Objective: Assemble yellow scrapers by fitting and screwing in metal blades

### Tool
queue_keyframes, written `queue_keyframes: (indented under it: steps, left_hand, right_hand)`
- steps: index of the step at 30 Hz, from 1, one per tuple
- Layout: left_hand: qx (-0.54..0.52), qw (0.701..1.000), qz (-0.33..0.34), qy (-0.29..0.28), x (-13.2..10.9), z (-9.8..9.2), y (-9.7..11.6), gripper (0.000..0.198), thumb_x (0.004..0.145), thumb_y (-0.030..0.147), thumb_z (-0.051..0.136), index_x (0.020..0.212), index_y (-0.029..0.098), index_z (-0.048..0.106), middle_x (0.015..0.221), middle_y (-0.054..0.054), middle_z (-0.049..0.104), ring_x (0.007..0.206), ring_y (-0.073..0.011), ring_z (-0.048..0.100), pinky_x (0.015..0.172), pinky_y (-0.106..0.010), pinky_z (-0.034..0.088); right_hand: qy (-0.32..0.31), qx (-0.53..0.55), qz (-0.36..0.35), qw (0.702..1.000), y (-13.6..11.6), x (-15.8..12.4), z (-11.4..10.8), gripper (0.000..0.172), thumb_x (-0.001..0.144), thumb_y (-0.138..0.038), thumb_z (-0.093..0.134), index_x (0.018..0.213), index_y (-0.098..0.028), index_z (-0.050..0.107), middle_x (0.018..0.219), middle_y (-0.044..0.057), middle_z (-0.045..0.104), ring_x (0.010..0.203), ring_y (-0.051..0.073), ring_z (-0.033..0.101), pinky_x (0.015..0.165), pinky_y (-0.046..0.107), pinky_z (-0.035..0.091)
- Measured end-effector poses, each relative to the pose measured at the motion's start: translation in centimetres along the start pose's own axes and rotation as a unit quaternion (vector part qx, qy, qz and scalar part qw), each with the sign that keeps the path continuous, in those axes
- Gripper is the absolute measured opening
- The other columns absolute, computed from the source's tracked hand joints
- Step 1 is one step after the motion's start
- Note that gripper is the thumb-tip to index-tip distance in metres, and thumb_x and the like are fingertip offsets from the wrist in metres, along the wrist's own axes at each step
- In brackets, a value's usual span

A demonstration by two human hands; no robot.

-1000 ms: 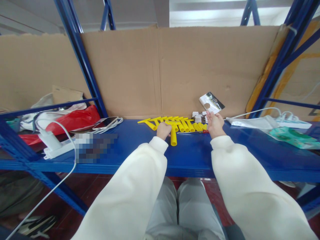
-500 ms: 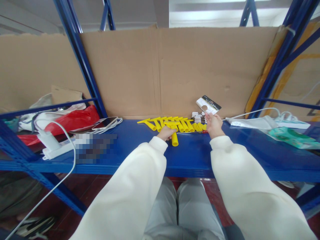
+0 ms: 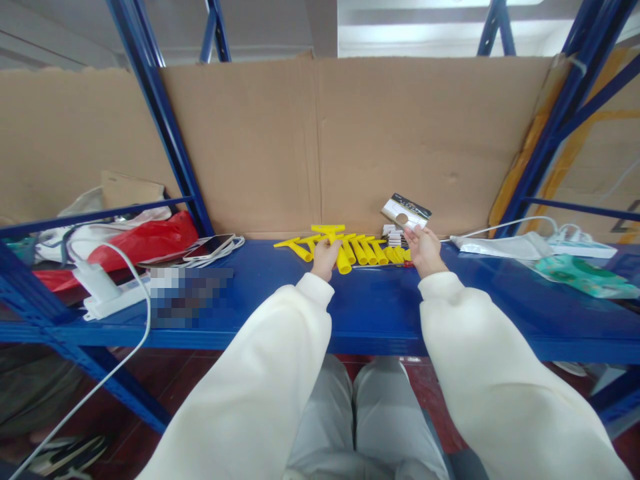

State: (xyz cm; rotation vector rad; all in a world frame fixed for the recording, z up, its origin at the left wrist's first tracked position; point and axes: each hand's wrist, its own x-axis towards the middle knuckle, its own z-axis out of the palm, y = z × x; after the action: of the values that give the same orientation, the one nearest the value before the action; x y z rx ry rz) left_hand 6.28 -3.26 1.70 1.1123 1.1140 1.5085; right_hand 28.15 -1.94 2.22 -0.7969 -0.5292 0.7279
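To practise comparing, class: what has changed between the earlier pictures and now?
The left hand has moved its yellow T-shaped piece up and slightly left in view; the right hand has shifted its card left and slightly down. Neither let go; the other yellow pieces look unmoved.

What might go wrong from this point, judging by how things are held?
The left hand holds a yellow T-shaped piece that overlaps, in view, the row of similar pieces; it might knock them askew. The right hand grips the printed card only near its lower edge, so the card could bend or slip.
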Motion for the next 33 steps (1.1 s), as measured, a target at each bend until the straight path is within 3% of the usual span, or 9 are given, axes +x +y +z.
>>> queue_keyframes:
  steps: [3, 6, 10, 13, 18, 24, 33]
  left_hand:
    - [-0.038, 0.995, 0.028, 0.083, 1.1, -0.2, -0.4, 0.013, 0.087, 0.016, 0.061, 0.100, 0.016, 0.061, 0.068, 0.001, 0.062, 0.062, -0.0133, 0.064, 0.059, -0.023, 0.049]
    - [-0.083, 0.986, 0.021, 0.144, 2.4, -0.7, -0.6, 0.015, 0.090, 0.021, 0.058, 0.105, 0.016, 0.058, 0.076, -0.001, 0.064, 0.063, -0.0123, 0.064, 0.061, -0.023, 0.050]
    - [-0.147, 0.972, 0.003, 0.186, 3.2, -1.4, -0.4, 0.008, 0.094, 0.022, 0.055, 0.100, 0.018, 0.052, 0.065, 0.006, 0.055, 0.045, -0.0068, 0.051, 0.048, -0.018, 0.042]
    - [-0.179, 0.961, -0.024, 0.211, 3.0, -1.5, -0.2, 0.015, 0.095, 0.025, 0.058, 0.102, 0.020, 0.046, 0.058, 0.011, 0.047, 0.035, -0.0050, 0.041, 0.039, -0.017, 0.033]
    - [-0.203, 0.965, -0.038, 0.160, 2.2, -1.2, 0.2, 0.020, 0.095, 0.028, 0.062, 0.101, 0.021, 0.044, 0.056, 0.011, 0.049, 0.031, -0.0055, 0.045, 0.036, -0.015, 0.031]
    - [-0.189, 0.974, -0.039, 0.121, 1.5, -0.7, 0.2, 0.030, 0.086, 0.034, 0.073, 0.099, 0.020, 0.049, 0.061, 0.007, 0.057, 0.037, -0.0095, 0.057, 0.036, -0.015, 0.033]
    - [-0.160, 0.984, -0.051, 0.053, 1.5, -0.8, -0.2, 0.023, 0.084, 0.028, 0.074, 0.087, 0.014, 0.057, 0.052, 0.005, 0.057, 0.038, -0.0093, 0.058, 0.040, -0.016, 0.038]
  right_hand:
    - [-0.045, -0.006, 0.019, 0.999, -0.2, -0.7, 0.3, 0.019, 0.087, -0.015, 0.066, 0.076, -0.021, 0.051, 0.070, -0.006, 0.064, 0.066, 0.007, 0.065, 0.078, 0.024, 0.059]
    - [-0.113, -0.022, 0.044, 0.992, -0.2, -1.4, 0.6, 0.023, 0.086, -0.017, 0.069, 0.072, -0.021, 0.051, 0.063, -0.007, 0.062, 0.057, 0.006, 0.060, 0.069, 0.019, 0.057]
    - [-0.214, -0.081, 0.049, 0.972, 0.3, -1.9, 0.7, 0.026, 0.078, -0.027, 0.079, 0.070, -0.021, 0.055, 0.060, -0.007, 0.061, 0.053, 0.007, 0.056, 0.059, 0.018, 0.055]
    - [-0.281, -0.128, 0.049, 0.950, 0.9, -2.0, 0.5, 0.029, 0.069, -0.033, 0.086, 0.069, -0.021, 0.060, 0.062, -0.005, 0.063, 0.054, 0.007, 0.056, 0.060, 0.018, 0.055]
    - [-0.334, -0.156, 0.044, 0.928, 1.7, -2.1, 0.3, 0.030, 0.063, -0.038, 0.089, 0.071, -0.020, 0.066, 0.070, -0.002, 0.069, 0.061, 0.008, 0.061, 0.071, 0.022, 0.056]
    - [-0.350, -0.163, 0.049, 0.921, 1.9, -2.5, 0.4, 0.029, 0.068, -0.037, 0.087, 0.068, -0.020, 0.064, 0.070, 0.001, 0.070, 0.070, 0.013, 0.068, 0.081, 0.027, 0.058]
    - [-0.356, -0.182, 0.042, 0.916, 1.6, -3.0, 0.7, 0.035, 0.064, -0.041, 0.089, 0.065, -0.019, 0.061, 0.064, 0.000, 0.068, 0.073, 0.018, 0.074, 0.076, 0.026, 0.058]
